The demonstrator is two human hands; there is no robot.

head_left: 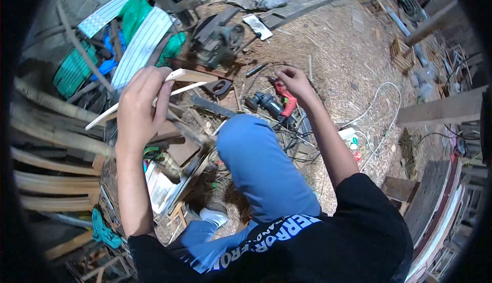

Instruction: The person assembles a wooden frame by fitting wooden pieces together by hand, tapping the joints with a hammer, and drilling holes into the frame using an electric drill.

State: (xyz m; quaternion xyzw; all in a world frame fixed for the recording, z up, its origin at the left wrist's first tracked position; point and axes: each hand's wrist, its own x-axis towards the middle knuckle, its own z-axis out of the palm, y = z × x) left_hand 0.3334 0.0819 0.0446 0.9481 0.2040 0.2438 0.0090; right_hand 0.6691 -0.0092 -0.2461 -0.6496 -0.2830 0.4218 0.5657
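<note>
Raised at the left, my left hand [141, 101] is closed around a small pale wood block [192, 76] and a thin wooden strip [187, 88], which crosses beneath the block. The strip's far end sticks out to the left of the hand. My right hand [294, 82] is lifted right of centre, thumb and fingertips brought together; anything between them is too small to make out. Below and left of it lies a red and black power tool [288, 103] on the ground. A handsaw [212, 107] rests between my two hands, beyond my knee.
A metal vise-like machine [220, 45] stands ahead, near a white rectangular object [258, 27]. A pale cable [376, 96] loops over shavings at the right. Curved wood pieces [56, 183] are stacked at the left; a wooden post [441, 110] juts in from the right.
</note>
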